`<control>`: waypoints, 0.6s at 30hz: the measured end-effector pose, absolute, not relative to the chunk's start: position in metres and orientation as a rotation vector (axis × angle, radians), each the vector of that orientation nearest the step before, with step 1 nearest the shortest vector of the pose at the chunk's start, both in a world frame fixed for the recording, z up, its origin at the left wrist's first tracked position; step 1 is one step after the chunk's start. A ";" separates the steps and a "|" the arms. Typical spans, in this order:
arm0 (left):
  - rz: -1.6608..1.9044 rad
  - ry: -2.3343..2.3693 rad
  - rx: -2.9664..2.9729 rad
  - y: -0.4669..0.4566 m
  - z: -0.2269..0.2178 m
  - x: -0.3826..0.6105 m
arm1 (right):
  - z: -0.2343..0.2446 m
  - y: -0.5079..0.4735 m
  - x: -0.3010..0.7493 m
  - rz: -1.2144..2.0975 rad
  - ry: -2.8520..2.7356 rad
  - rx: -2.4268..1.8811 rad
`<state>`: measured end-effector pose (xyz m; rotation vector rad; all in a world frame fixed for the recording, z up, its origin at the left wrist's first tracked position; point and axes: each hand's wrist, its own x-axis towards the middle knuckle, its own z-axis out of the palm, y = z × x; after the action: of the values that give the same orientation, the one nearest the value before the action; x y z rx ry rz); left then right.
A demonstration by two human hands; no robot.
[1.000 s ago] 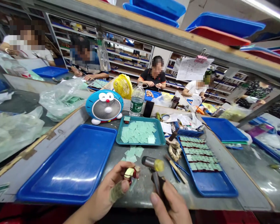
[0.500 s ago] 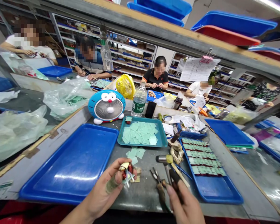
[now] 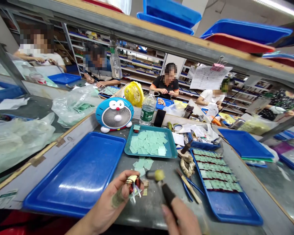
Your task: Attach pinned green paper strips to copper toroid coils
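Note:
My left hand (image 3: 112,192) grips a copper-wound toroidal coil (image 3: 133,183) between thumb and fingertips. A pale green board sits at the coil's lower side, with whitish strips or leads sticking out. Greenish tape wraps my left thumb. In my right hand (image 3: 182,213) is a hammer (image 3: 159,175), closed on its black handle. The hammer's head, dark with a yellow end, is smeared by motion and hangs right of the coil, apart from it. Small tan blocks (image 3: 145,189) lie on the bench behind my left fingertips.
A blue tray (image 3: 75,173) stands left. A teal tray (image 3: 175,148) holds green sheets, with loose ones in front. The right blue tray (image 3: 240,209) holds rows of board-topped coils. A wooden-handled tool (image 3: 189,187) lies over blue handles. A fan (image 3: 115,114) and bottle (image 3: 147,109) stand behind; co-workers sit beyond.
The hammer and my right hand have moved left, towards the coil. My left hand keeps its hold almost in place. The pliers seen beside the hammer before no longer show. The view has shifted slightly.

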<state>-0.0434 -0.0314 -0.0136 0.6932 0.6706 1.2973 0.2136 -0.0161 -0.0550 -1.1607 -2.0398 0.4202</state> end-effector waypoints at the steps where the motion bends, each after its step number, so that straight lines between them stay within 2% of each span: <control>1: 1.302 0.660 0.705 -0.032 -0.014 -0.046 | -0.059 -0.006 0.222 0.475 -1.937 -1.243; 3: 1.316 0.643 0.714 -0.031 -0.016 -0.050 | -0.065 0.016 0.240 0.609 -1.875 -1.318; 7: 1.310 0.614 0.703 -0.029 -0.018 -0.055 | -0.066 0.051 0.261 0.653 -1.915 -1.323; 11: 1.274 0.588 0.779 -0.027 -0.014 -0.052 | -0.048 0.039 0.234 0.732 -1.872 -1.323; 12: 1.261 0.586 0.814 -0.026 -0.013 -0.051 | -0.042 0.029 0.220 0.839 -1.857 -1.301; 14: 1.213 0.588 0.882 -0.026 -0.011 -0.049 | -0.033 0.007 0.186 1.537 -1.522 -1.010; 15: 1.187 0.592 0.908 -0.026 -0.010 -0.048 | -0.029 -0.002 0.170 1.746 -1.361 -0.797; 18: 1.137 0.670 0.976 -0.027 -0.009 -0.047 | -0.019 -0.013 0.139 1.899 -1.043 -0.612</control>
<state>-0.0473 -0.0272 -0.0088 0.9761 0.6696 1.1365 0.1393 -0.0125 -0.0190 -0.6123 -1.0434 1.8990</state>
